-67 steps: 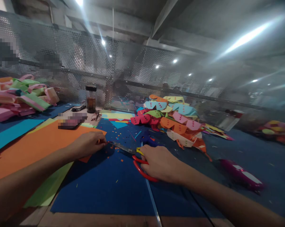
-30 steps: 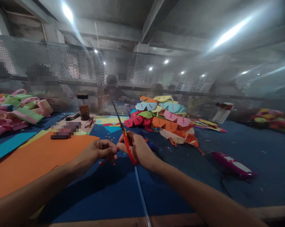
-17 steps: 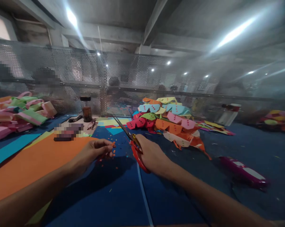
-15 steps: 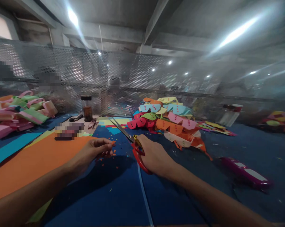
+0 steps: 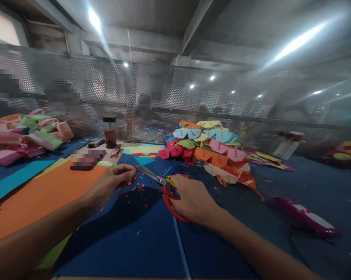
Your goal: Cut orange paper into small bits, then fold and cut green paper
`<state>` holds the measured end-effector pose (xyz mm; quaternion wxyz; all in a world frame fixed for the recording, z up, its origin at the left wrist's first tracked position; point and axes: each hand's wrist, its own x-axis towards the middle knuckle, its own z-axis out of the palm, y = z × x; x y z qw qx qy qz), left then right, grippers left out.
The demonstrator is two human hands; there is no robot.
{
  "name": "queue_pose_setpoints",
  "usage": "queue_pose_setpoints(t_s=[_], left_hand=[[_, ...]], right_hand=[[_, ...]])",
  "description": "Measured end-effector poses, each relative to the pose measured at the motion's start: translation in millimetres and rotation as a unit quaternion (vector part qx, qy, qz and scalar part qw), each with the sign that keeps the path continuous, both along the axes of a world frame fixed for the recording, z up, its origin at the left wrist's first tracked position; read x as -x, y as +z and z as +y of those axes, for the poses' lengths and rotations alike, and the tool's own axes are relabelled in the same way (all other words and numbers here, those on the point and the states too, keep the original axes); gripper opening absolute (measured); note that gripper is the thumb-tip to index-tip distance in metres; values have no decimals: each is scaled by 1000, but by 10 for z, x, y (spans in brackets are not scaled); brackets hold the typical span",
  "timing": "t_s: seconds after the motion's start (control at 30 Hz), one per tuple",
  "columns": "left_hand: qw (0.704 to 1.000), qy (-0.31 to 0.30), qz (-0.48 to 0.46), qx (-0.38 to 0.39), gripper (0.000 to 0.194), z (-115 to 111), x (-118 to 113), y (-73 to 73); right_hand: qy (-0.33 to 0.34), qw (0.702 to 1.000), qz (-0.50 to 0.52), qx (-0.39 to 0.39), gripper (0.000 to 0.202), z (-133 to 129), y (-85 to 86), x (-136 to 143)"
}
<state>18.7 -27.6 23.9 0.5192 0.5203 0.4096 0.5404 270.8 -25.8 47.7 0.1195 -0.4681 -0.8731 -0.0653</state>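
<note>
My right hand [image 5: 194,196] grips a pair of scissors [image 5: 153,175] with red and yellow handles, its blades pointing up and left. The blade tips reach close to the fingertips of my left hand [image 5: 121,177], which pinch a small piece of orange paper [image 5: 135,170]. Most of that paper is hidden by the fingers. Tiny orange paper bits [image 5: 138,189] lie scattered on the blue table [image 5: 134,241] below the blades. Under my left forearm is a large orange sheet [image 5: 55,190].
Folded paper pieces with red dots [image 5: 213,155] are heaped beyond my right hand. Pink and green paper [image 5: 32,132] piles up at left. A jar [image 5: 109,132], a phone [image 5: 88,159] and a purple device [image 5: 306,217] lie around. A perforated metal screen [image 5: 160,93] stands behind.
The scissor blades have swung lower and closer together, their tips now at my left fingertips. More orange bits lie on the table. The view has shifted slightly.
</note>
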Motion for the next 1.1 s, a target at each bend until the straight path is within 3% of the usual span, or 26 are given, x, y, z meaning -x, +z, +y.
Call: queue_pose_setpoints(t_s=[0.5, 1.1], left_hand=[[1000, -14, 11, -1, 17, 1, -14, -55], [996, -8, 83, -35, 16, -34, -55, -19]], right_hand=[[19, 1000, -4, -1, 23, -22, -41, 8], [34, 999, -2, 13, 17, -60, -15, 11]])
